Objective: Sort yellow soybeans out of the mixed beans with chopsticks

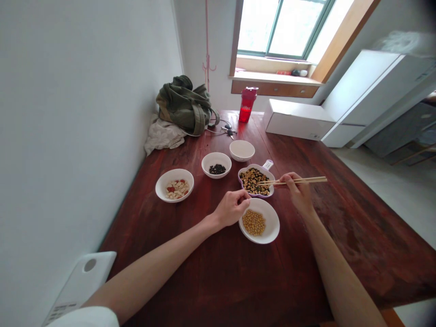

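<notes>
- At a dark red wooden table (340,254) beside a white wall, a person's two bare forearms reach in from the bottom of the view
- The right hand (298,193) is closed around a pair of wooden chopsticks (308,180), which point left, their tips over a heap of mixed beans (251,180)
- Those beans fill a lilac dish (262,169) with a short white handle
- The left hand (232,209) is loosely curled, fingertips at the rim of a white soybean bowl (270,222); whether it grips the rim cannot be told
- That bowl holds yellow soybeans (254,222) and sits just below the lilac dish
- To the left stand a white bowl of black beans (216,159) and a white bowl of pale nut pieces with red bits (174,175)
- A third white bowl (241,150) stands beyond the lilac dish
- At the far end are a red bottle (247,104), keys (229,131), an olive-green bag (184,106) on a crumpled white cloth (163,136), and a white box (296,120), below a bright window (282,27)
</notes>
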`<state>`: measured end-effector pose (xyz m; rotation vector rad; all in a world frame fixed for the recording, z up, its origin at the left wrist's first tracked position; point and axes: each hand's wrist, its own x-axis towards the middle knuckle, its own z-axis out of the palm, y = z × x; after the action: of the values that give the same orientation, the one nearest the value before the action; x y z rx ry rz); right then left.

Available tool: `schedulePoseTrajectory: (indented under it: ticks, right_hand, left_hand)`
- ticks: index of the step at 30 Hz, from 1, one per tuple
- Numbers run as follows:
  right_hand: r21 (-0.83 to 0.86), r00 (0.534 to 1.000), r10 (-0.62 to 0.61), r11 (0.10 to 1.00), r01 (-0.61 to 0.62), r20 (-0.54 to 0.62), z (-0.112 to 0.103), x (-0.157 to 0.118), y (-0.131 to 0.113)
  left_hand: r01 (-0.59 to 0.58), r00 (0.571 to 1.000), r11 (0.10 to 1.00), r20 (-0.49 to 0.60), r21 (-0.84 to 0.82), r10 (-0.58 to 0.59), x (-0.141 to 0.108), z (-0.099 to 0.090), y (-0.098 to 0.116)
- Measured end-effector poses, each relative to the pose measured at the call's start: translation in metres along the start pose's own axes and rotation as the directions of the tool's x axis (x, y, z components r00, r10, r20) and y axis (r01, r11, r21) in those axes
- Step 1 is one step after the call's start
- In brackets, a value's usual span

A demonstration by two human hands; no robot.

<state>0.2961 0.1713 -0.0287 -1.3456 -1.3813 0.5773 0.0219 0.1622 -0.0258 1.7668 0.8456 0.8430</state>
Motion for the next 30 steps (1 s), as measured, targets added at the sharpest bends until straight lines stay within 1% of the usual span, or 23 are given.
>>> schedulePoseTrajectory:
  ticks: [7,17,22,26,30]
  right_hand:
    - [-0.019,1.0,-0.002,1.0,0.001,-0.007,-0.001,0.0,0.003]
    - [-0.023,1.0,-0.011,1.0,0.011,0.006,-0.003,-0.001,-0.008]
    - [0.004,1.0,0.004,1.0,-0.004,0.008,-0.003,-0.001,-0.004]
    - [-0.031,1.0,-0.007,0.999,0.007,0.003,-0.002,0.0,-0.002]
    - [-0.015,1.0,-0.01,1.0,0.01,0.006,-0.002,0.0,-0.003]
  left_hand:
    - [0.005,1.0,1.0,0.003,0.007,-0.005,-0.001,-0.001,0.001]
    - [0.004,1.0,1.0,0.006,0.005,-0.004,0.0,0.0,0.001]
    - [0.01,1.0,1.0,0.003,0.013,-0.01,-0.001,0.0,0.001]
    - [0.014,1.0,1.0,0.004,0.012,-0.014,0.0,0.0,0.001]
    - [0.009,1.0,1.0,0.009,0.021,-0.009,0.0,0.0,0.001]
